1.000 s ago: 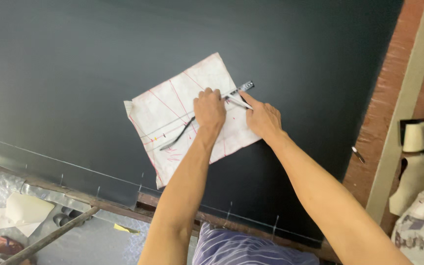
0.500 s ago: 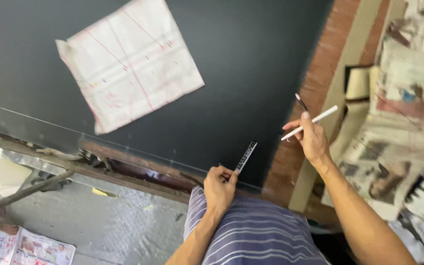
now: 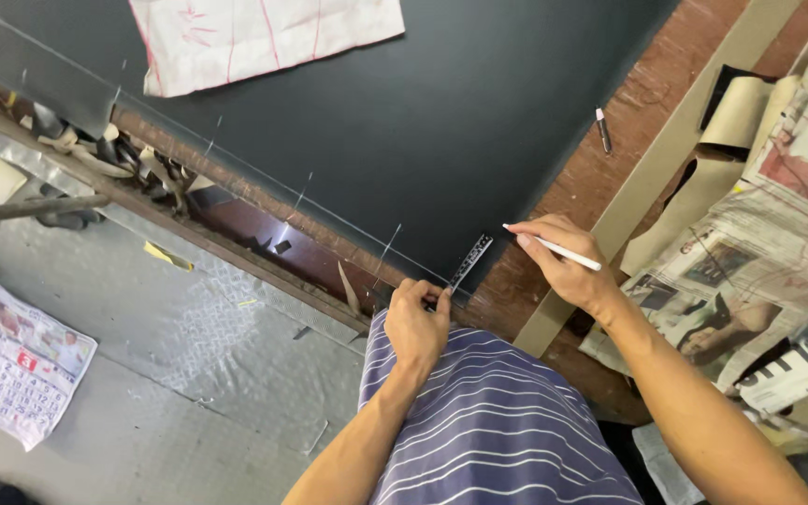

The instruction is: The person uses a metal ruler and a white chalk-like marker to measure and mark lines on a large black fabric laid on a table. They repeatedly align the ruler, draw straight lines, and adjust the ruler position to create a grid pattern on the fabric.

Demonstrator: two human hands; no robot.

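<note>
Two hands are working at a dark sheet: left hand is pinching a small ruler, angling up-right beyond its fingertips; right hand is gripping a white pencil, tip pointing left.

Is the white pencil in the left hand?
No, the right hand holds the white pencil; the left hand holds a small ruler on the dark sheet.

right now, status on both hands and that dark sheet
Left hand pins small ruler on dark sheet corner. Right hand holds white pencil. Nothing between them.
</note>
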